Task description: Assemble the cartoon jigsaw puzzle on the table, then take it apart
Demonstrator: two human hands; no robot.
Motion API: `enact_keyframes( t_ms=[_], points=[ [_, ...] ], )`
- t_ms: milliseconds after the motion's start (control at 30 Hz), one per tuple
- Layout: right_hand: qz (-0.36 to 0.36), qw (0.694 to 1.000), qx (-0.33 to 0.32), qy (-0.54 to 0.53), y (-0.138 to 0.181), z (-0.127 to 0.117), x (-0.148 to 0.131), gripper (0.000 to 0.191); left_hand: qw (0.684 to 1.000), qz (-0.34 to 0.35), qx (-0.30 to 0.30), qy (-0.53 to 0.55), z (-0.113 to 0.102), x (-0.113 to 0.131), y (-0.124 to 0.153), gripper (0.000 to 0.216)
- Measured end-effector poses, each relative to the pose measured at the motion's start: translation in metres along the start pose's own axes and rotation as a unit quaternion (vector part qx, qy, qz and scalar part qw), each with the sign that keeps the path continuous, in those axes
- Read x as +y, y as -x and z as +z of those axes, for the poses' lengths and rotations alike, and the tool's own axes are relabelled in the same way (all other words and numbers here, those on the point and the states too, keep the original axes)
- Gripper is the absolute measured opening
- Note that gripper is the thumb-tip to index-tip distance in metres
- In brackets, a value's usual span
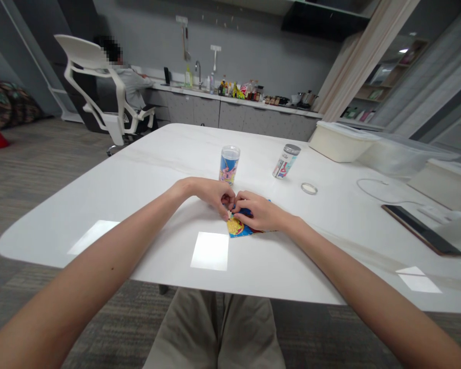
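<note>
A blue snack packet with a yellow picture lies on the white table in front of me, partly covered by my fingers. My left hand is closed, its thumb and fingers pinching at the packet's upper left corner. Against it, my right hand rests over the packet with curled fingers gripping the same edge. Just behind my left hand stands an upright clear tumbler with a blue and pink print. Farther right are a printed jar with a grey lid and a flat round lid.
A dark tablet-like device and a white cable lie to the right. Pale storage boxes line the table's right side. Beyond the table, a person sits on a white office chair by a kitchen counter.
</note>
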State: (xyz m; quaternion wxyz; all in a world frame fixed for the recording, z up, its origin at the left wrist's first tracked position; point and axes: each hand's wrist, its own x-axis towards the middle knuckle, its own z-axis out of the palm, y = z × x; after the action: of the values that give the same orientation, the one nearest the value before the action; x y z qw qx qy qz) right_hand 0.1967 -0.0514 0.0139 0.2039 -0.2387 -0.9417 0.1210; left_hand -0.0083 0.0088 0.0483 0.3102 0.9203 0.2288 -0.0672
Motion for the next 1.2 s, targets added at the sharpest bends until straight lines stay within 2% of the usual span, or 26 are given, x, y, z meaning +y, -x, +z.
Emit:
enact_keyframes(
  t_ms=[133,300,500,633,733,1200],
  points=[
    [0.002,1.000,-0.004,0.002,0.000,0.000,0.000,0.008,0.999,0.002,0.005,0.037,-0.001,-0.002,0.002,0.026],
    [0.003,1.000,-0.005,0.006,0.001,0.000,0.001,0.008,0.998,0.045,0.006,0.048,-0.004,-0.008,0.004,0.006],
    [0.005,1.000,-0.003,0.007,0.001,0.001,0.001,0.010,0.998,0.041,-0.023,0.038,-0.008,-0.012,0.010,0.014],
    [0.009,1.000,-0.001,0.004,0.002,0.001,0.001,0.009,0.999,0.019,0.007,0.034,-0.010,-0.010,0.013,0.010],
    [0.012,1.000,-0.002,0.005,0.002,0.001,0.001,0.008,0.999,-0.005,0.027,0.031,-0.009,-0.010,0.011,0.020],
    [0.019,1.000,-0.004,0.003,0.002,0.002,0.002,0.008,0.999,-0.002,0.036,0.019,-0.014,-0.027,0.015,0.021]
  ],
)
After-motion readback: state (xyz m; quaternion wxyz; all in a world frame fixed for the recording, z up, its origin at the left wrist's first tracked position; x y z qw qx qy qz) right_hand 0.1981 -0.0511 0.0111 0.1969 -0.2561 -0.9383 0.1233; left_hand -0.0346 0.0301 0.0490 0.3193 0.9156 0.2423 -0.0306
